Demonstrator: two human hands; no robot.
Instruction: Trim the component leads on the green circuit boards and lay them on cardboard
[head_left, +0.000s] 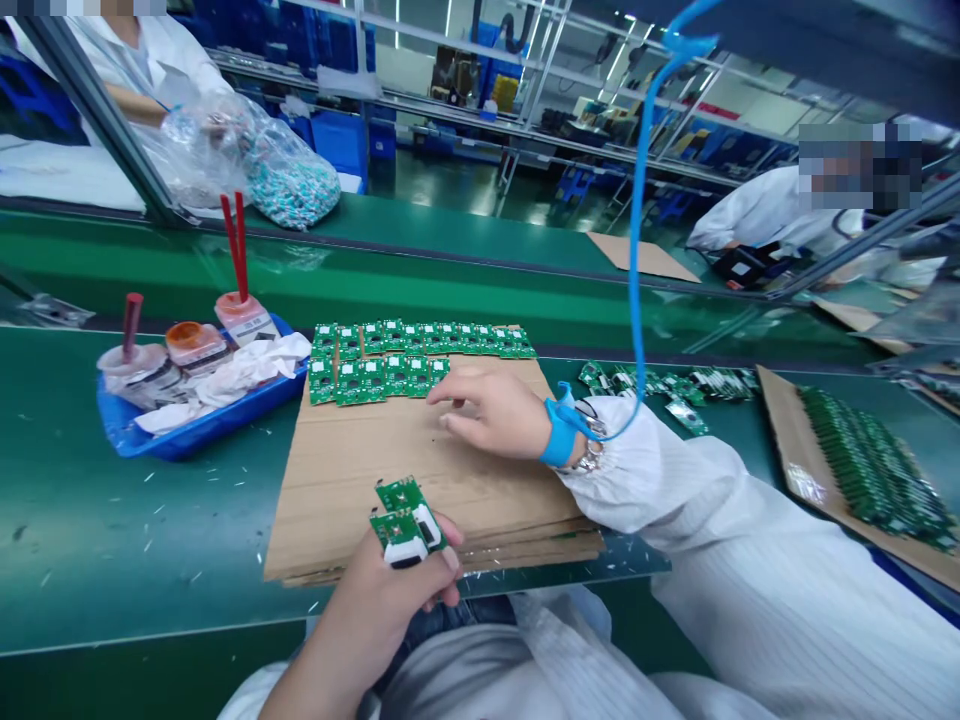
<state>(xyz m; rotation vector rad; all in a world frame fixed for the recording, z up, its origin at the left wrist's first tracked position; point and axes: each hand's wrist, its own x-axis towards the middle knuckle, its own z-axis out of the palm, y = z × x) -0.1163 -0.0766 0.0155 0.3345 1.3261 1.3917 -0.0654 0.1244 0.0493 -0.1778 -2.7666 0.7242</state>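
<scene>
My left hand (409,590) is closed around a couple of small green circuit boards (401,515), held near the front edge of the cardboard. White and black parts show on them. Over the cardboard sheet (360,450), my right hand (491,405) has its thumb and forefinger apart, with nothing visible between them. Its fingertips are beside the end of the nearer row of circuit boards (371,378); whether they touch a board I cannot tell. A longer row of boards (450,338) lies behind. A blue wrist strap (559,430) circles my right wrist.
A blue tray (187,440) at left holds jars and crumpled white tissue (232,380). A blue coiled cord (637,220) hangs down to my right wrist. Loose boards (682,390) and a cardboard tray of stacked boards (870,460) lie at right. Two people sit across the bench.
</scene>
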